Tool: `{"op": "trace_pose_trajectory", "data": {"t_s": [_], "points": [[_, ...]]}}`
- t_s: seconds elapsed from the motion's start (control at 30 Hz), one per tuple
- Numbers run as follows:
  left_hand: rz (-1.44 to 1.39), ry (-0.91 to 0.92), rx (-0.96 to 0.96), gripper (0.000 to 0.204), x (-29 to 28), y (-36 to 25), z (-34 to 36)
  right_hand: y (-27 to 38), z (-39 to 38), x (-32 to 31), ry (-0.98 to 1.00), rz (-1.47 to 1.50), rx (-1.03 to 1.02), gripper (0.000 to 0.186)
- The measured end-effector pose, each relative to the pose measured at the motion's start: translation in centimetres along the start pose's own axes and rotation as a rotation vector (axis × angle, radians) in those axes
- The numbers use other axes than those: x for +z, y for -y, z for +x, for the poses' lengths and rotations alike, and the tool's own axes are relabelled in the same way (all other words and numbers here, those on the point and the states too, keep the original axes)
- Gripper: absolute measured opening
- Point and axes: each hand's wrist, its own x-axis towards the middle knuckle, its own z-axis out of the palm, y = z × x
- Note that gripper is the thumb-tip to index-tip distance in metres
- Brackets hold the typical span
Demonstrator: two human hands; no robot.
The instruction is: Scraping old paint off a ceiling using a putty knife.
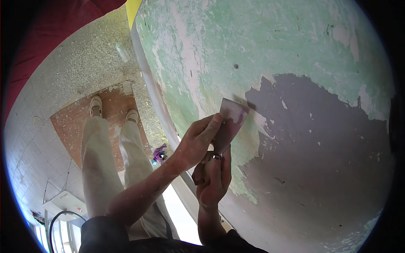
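Scraper (229, 126) just left of the wall's grey patch (320, 139): right hand (213, 183) closed round its narrow end, left hand (200, 137) pinching its side. Probably light, stiff, slippery-faced; best held by the narrow end.

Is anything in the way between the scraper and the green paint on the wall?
Nothing I can see. The left hand holds the scraper by its blade, the right hand by its handle end, and no other object shows between it and the green paint. I can't tell if they touch.
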Motion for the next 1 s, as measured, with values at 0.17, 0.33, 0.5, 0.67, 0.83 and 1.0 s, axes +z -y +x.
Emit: {"op": "trace_pose_trajectory", "data": {"t_s": [0.17,0.33,0.5,0.67,0.83,1.0], "points": [[-0.188,0.136,-0.045,0.052,1.9,-0.3,-0.6,-0.9,-0.2,-1.3,0.025,0.209,0.0,0.059],[-0.063,0.183,0.011,0.039,2.5,-0.4,-0.4,-2.4,0.2,-0.5,-0.187,-0.016,-0.12,0.056],[0.098,0.193,0.109,0.035,1.5,-0.3,0.8,-5.7,2.6,-0.7,-0.263,-1.142,-0.916,0.052],[0.213,0.213,0.09,0.034,0.9,-0.8,1.8,-8.6,3.0,-1.0,-0.344,-0.574,-0.491,0.056],[0.319,0.089,0.235,0.028,1.3,-0.1,2.0,-11.7,3.2,-2.6,-0.349,-0.459,-0.412,0.05],[0.389,0.237,0.171,0.025,0.4,-2.0,2.8,-14.1,4.0,-1.2,-0.404,-0.314,-0.453,0.047]]}}
